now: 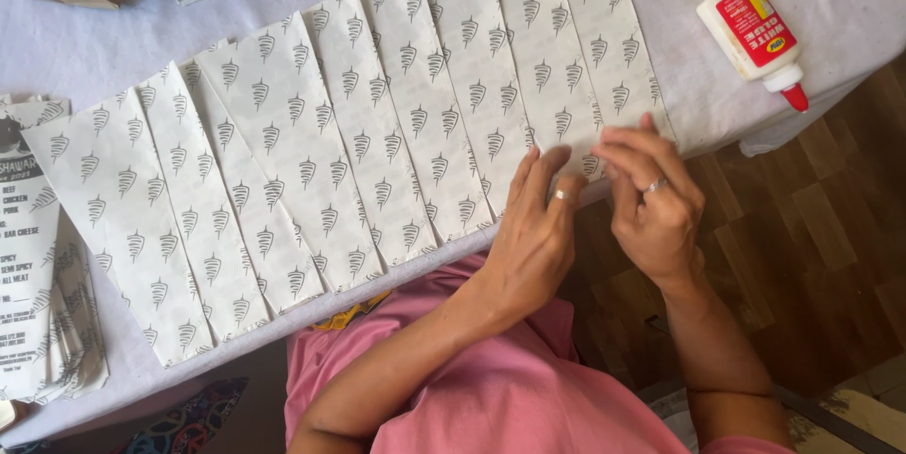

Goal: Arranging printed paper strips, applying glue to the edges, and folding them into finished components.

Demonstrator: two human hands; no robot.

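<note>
Head view shows the left hand [534, 227] and right hand [653, 204], fingers loosely open, pressing flat on the near edge of the fanned printed paper sheets [377, 133] at four o'clock; thin, light, easily creased, they look best pinched at an edge.

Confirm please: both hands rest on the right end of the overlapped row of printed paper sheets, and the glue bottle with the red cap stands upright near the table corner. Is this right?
Not quite. The glue bottle lies on its side on the table, red cap pointing toward the corner, as the head view shows. The rest holds: the left hand and right hand rest on the right end of the paper sheets.
</note>
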